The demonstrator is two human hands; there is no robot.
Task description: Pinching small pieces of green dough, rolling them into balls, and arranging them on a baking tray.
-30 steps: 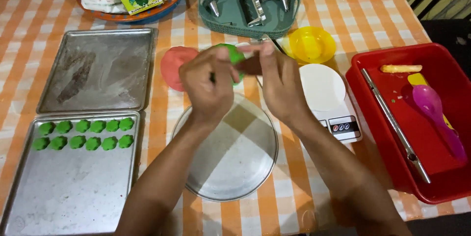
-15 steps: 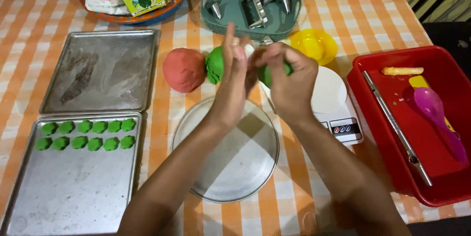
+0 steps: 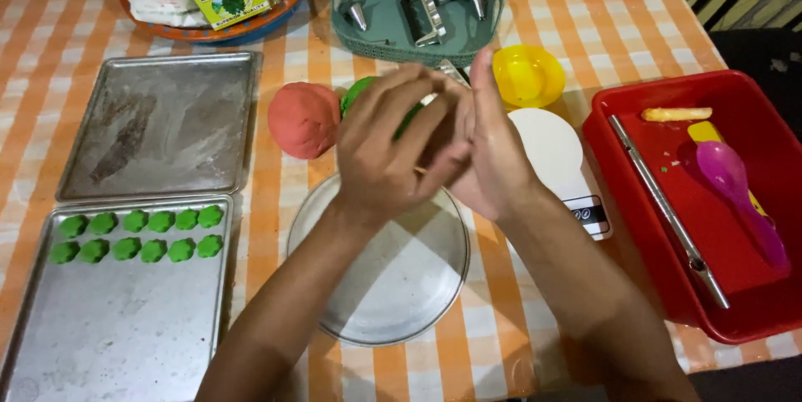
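head view, left hand (image 3: pixel 388 147) laid over right hand (image 3: pixel 489 151), fingers pressed together palm to palm, contents hidden, above glass plate (image 3: pixel 393 285)

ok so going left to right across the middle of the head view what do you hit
baking tray with green dough pieces → red dough ball → left hand → right hand → white kitchen scale → red tub → purple spoon

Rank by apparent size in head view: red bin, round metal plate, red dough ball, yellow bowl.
1. red bin, partly cut off by the frame edge
2. round metal plate
3. red dough ball and yellow bowl: look alike, not ranked.
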